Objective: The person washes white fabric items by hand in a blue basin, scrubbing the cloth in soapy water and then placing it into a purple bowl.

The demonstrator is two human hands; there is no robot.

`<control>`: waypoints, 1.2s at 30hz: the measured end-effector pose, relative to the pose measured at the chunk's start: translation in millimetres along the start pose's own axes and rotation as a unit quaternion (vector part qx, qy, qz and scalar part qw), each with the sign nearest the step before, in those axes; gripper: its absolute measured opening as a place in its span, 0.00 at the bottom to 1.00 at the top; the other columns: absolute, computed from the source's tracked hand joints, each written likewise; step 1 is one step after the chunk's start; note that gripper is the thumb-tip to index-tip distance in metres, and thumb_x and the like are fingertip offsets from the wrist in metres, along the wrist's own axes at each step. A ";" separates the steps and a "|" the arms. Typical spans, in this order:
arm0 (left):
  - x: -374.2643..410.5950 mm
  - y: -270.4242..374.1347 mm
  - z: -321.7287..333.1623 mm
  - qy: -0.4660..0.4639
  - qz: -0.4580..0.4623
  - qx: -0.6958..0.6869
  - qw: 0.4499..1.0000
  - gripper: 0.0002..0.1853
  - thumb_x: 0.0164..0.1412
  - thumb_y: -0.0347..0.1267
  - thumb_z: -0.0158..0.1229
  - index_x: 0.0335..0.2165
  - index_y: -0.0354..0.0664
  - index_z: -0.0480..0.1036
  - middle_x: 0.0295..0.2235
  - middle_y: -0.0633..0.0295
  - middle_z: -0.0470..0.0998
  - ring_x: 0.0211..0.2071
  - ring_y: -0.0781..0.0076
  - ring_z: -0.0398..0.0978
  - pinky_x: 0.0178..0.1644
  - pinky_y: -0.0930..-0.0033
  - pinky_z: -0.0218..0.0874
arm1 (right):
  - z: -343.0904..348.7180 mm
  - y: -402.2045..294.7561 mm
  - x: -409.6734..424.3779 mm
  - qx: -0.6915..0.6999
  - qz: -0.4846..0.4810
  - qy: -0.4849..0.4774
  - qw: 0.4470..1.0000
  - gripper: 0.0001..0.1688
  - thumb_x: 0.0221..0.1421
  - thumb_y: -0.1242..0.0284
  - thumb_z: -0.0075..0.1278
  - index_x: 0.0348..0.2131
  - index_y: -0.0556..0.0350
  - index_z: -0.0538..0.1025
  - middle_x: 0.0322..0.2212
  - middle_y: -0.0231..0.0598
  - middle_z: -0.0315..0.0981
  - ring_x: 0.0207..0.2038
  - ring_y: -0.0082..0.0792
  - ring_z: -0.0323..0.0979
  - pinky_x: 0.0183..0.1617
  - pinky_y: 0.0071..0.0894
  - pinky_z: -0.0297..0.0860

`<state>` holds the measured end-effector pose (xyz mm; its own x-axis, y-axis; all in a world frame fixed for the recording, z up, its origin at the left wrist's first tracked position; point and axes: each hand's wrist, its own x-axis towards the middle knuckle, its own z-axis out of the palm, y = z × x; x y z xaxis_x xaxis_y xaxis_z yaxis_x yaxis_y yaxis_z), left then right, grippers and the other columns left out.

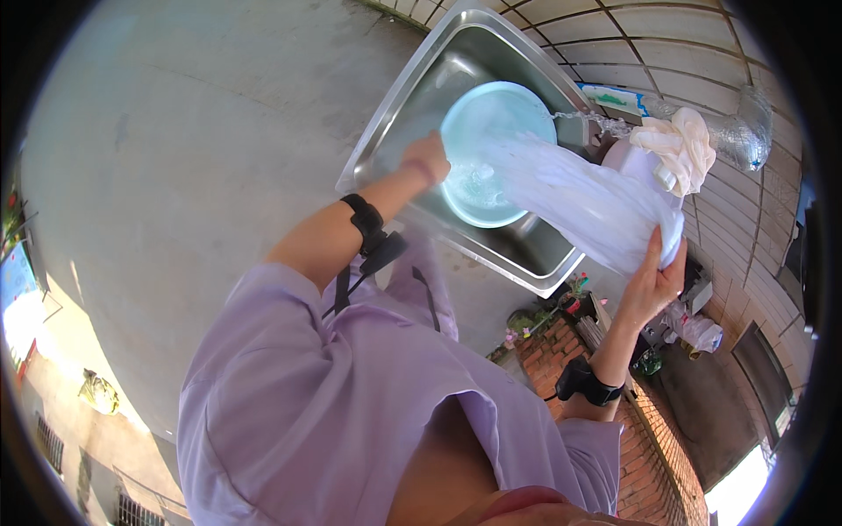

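A light blue plastic basin [498, 90] with cloudy, foamy water stands in a stainless steel sink [401, 108]. At the basin's left rim is my left hand [426, 159], fingers curled against the edge, slightly blurred. My right hand [654, 279] grips one end of a wet white cloth [592, 197] out beyond the sink's right side. The cloth stretches across the basin's right rim, and its other end hangs over the water. A stream of water [595, 120] runs into the basin from the right.
Behind the sink, a cream cloth [677, 148] hangs by a foil-wrapped pipe [743, 135] on the tiled wall [664, 49]. A pale purple container [635, 161] with a white cap [664, 176] stands near it. Potted flowers [572, 299] and bricks [552, 355] lie beyond the sink's near right corner.
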<state>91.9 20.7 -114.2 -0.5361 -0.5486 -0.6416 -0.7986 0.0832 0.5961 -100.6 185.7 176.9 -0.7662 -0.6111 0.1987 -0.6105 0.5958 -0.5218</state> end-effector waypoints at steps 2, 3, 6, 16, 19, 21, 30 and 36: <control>-2.1 -1.0 0.4 0.023 0.006 -0.012 1.000 0.21 0.54 0.29 0.49 0.47 0.36 0.66 0.38 0.41 0.78 0.42 0.40 0.75 0.49 0.48 0.64 | 73.0 35.0 -10.6 0.024 -0.085 -0.051 0.995 0.15 0.58 0.78 0.53 0.45 0.63 0.75 0.31 0.42 0.77 0.32 0.36 0.74 0.41 0.33 0.70; -3.4 -1.3 0.3 0.032 0.013 -0.014 0.999 0.21 0.53 0.29 0.49 0.47 0.37 0.66 0.37 0.41 0.78 0.42 0.40 0.75 0.49 0.48 0.64 | 104.9 49.5 -16.2 -0.007 -0.102 -0.086 0.991 0.18 0.57 0.76 0.54 0.48 0.55 0.76 0.40 0.40 0.77 0.35 0.45 0.76 0.42 0.35 0.71; -5.1 -0.5 -0.7 0.022 -0.006 -0.014 1.000 0.20 0.53 0.30 0.49 0.47 0.37 0.66 0.37 0.40 0.78 0.41 0.39 0.75 0.49 0.47 0.64 | 206.9 86.0 -37.8 -0.097 -0.023 -0.242 0.965 0.32 0.55 0.71 0.57 0.58 0.39 0.68 0.54 0.45 0.64 0.47 0.50 0.71 0.46 0.42 0.70; 2.5 -4.6 -8.5 0.037 -0.037 0.050 0.997 0.22 0.53 0.35 0.52 0.47 0.39 0.66 0.35 0.40 0.78 0.39 0.38 0.76 0.48 0.46 0.66 | 357.6 174.6 -18.3 -0.226 -0.103 -0.293 0.923 0.29 0.57 0.60 0.50 0.57 0.42 0.70 0.59 0.50 0.60 0.64 0.56 0.52 0.62 0.58 0.55; 10.2 -8.6 -10.4 0.048 -0.037 0.038 0.997 0.22 0.53 0.35 0.51 0.47 0.39 0.66 0.35 0.40 0.78 0.39 0.39 0.76 0.48 0.46 0.66 | 323.1 180.1 6.7 0.016 0.023 -0.254 0.967 0.23 0.58 0.63 0.50 0.50 0.54 0.76 0.51 0.52 0.70 0.55 0.53 0.67 0.57 0.45 0.62; 11.4 -9.3 -9.2 0.049 -0.044 0.031 0.997 0.21 0.54 0.34 0.50 0.47 0.39 0.66 0.35 0.40 0.78 0.40 0.40 0.76 0.48 0.46 0.66 | 285.0 170.9 3.5 0.229 0.266 -0.183 0.918 0.18 0.63 0.65 0.48 0.44 0.62 0.77 0.37 0.42 0.77 0.36 0.33 0.75 0.42 0.34 0.69; -2.4 2.0 5.8 0.052 -0.039 0.021 0.998 0.19 0.54 0.30 0.49 0.46 0.38 0.68 0.36 0.43 0.79 0.40 0.43 0.77 0.46 0.51 0.68 | 45.9 15.0 -3.0 0.419 0.197 -0.018 0.886 0.19 0.66 0.66 0.48 0.45 0.66 0.74 0.39 0.39 0.76 0.40 0.28 0.73 0.44 0.30 0.71; -20.7 15.6 15.1 0.016 -0.039 0.014 0.999 0.21 0.52 0.29 0.53 0.46 0.31 0.67 0.40 0.41 0.78 0.42 0.44 0.77 0.48 0.52 0.67 | -71.0 -81.6 11.9 0.109 0.023 0.278 0.954 0.28 0.62 0.68 0.49 0.56 0.66 0.66 0.43 0.42 0.74 0.45 0.37 0.73 0.51 0.35 0.69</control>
<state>86.4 46.0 -98.9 -0.4635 -0.5804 -0.6695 -0.8452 0.0626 0.5308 -74.1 166.9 280.7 -0.8156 -0.1798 0.5499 -0.5646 0.4549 -0.6887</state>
